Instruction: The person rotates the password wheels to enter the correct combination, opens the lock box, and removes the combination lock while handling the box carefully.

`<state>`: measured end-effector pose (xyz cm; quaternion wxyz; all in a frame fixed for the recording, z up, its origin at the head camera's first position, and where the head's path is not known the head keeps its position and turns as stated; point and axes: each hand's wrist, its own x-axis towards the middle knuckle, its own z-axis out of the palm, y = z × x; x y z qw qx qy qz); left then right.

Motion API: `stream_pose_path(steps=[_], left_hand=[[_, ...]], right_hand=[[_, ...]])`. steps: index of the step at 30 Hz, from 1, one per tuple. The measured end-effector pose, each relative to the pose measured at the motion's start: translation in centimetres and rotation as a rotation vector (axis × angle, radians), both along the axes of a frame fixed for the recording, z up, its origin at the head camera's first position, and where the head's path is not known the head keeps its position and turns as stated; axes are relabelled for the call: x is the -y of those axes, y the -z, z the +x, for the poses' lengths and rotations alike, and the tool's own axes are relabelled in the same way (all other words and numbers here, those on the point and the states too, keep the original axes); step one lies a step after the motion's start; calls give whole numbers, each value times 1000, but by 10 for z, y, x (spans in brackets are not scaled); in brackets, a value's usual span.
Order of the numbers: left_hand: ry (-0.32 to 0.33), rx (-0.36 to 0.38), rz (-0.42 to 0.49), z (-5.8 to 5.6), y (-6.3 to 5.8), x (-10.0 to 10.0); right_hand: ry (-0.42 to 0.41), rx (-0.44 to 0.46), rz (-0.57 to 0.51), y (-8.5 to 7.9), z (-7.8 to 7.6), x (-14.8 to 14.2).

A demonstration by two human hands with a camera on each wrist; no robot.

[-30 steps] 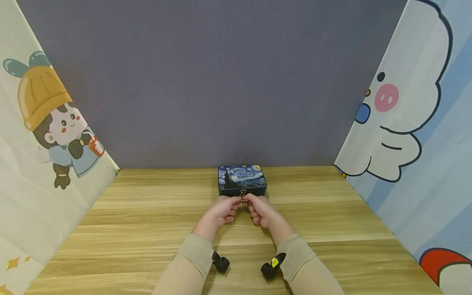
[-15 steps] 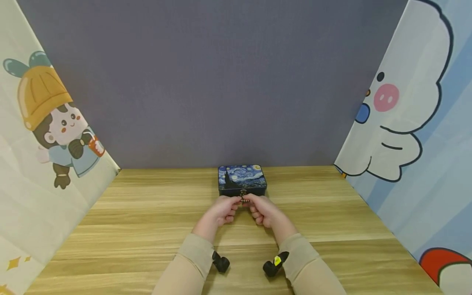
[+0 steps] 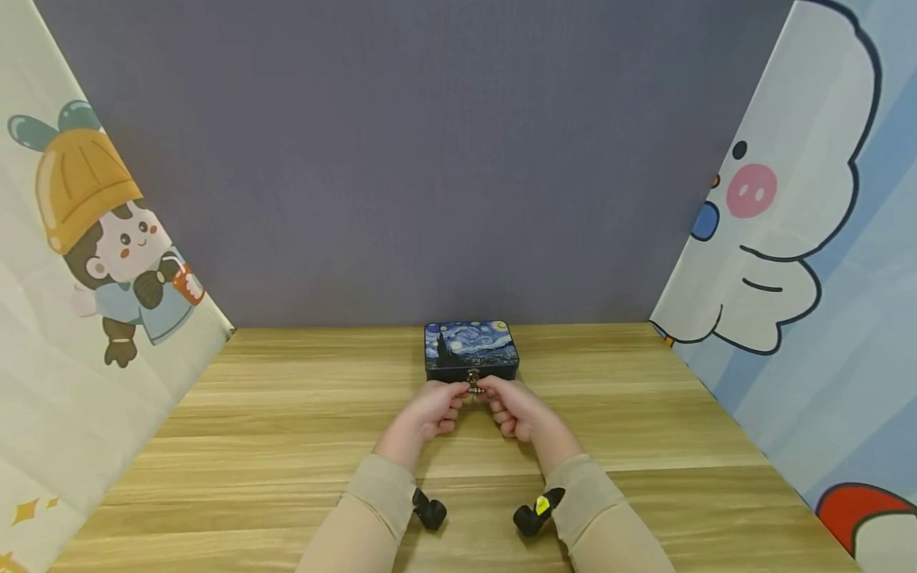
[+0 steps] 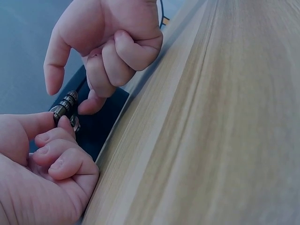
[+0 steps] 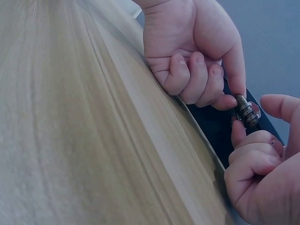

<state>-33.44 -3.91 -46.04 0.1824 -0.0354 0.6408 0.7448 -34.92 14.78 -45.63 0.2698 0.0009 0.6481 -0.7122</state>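
Observation:
A small dark-blue box (image 3: 470,344) with a starry-night painting on its lid stands against the back panel, lid down. At its front clasp hangs a brass-coloured combination padlock (image 5: 247,110) with ridged number dials. My left hand (image 3: 432,407) pinches one end of this padlock between thumb and index finger, other fingers curled. On the other side, my right hand (image 3: 517,410) has its thumb (image 5: 277,104) lifted away from the dials. Its index finger (image 5: 238,134) is at the padlock, perhaps touching it; the remaining fingers are curled into the palm.
The box and hands are at the far edge of a wood-grain table (image 3: 301,414). A grey panel (image 3: 458,175) rises behind it. Cartoon-printed sheets flank both sides. Each sleeve carries a small black wrist camera (image 3: 430,512).
My right hand and forearm have shifted slightly to the right, with small finger movements at the padlock. My left hand and the box stay almost in place.

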Motion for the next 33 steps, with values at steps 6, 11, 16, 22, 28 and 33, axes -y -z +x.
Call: stream_pose_path(steps=[6,11,16,22,28,33], left_hand=[[0,-4,0,0,0,0],[2,-3,-1,1,0,0],[4,-3,5,1,-1,0],[2,-6,11,1,-1,0],[0,-6,3,1,0,0],[3,-5,5,0,1,0]], right_hand=[[11,5,-3,0,0,0],[29,-4,-1,0,0,1],[44,-25,11,0,1,4],[68,-29,18,2,1,8],[79,-28,8,3,1,9],[83,-34,7,3,1,9]])
